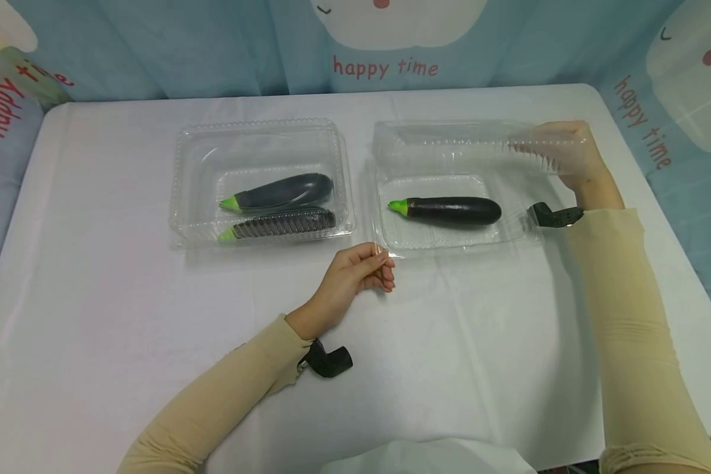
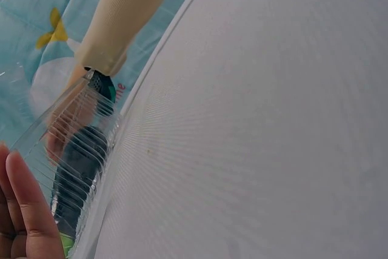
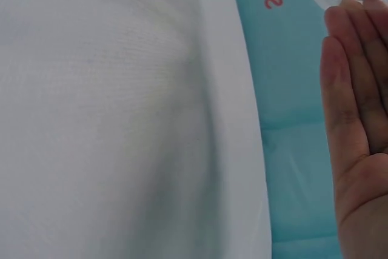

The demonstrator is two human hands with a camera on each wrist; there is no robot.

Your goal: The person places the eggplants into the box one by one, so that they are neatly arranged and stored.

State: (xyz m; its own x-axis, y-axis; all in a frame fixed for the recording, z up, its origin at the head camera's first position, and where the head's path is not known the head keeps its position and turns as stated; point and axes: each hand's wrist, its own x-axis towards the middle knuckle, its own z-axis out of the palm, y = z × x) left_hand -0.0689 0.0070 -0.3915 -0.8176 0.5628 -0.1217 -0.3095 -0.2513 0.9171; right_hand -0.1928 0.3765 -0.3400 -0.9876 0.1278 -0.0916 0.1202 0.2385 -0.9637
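Note:
A clear plastic clamshell box (image 1: pixel 426 242) lies on the right part of the table, its lid (image 1: pixel 450 148) tilted up at the back. Inside it rests one dark eggplant (image 1: pixel 453 210) with a green stem end. My left hand (image 1: pixel 355 270) pinches the front left corner of the box's rim between thumb and forefinger. Behind the lid's right end is my right hand (image 1: pixel 569 155), seen through the plastic. In the right wrist view its fingers (image 3: pixel 345 98) are straight, their tips against the clear plastic.
To the left stands another clear plastic box (image 1: pixel 198 148) with two eggplants (image 1: pixel 290 193) seen through its closed lid. White cloth covers the table (image 1: pixel 95 296). A blue printed curtain (image 1: pixel 225 52) hangs behind and at both sides.

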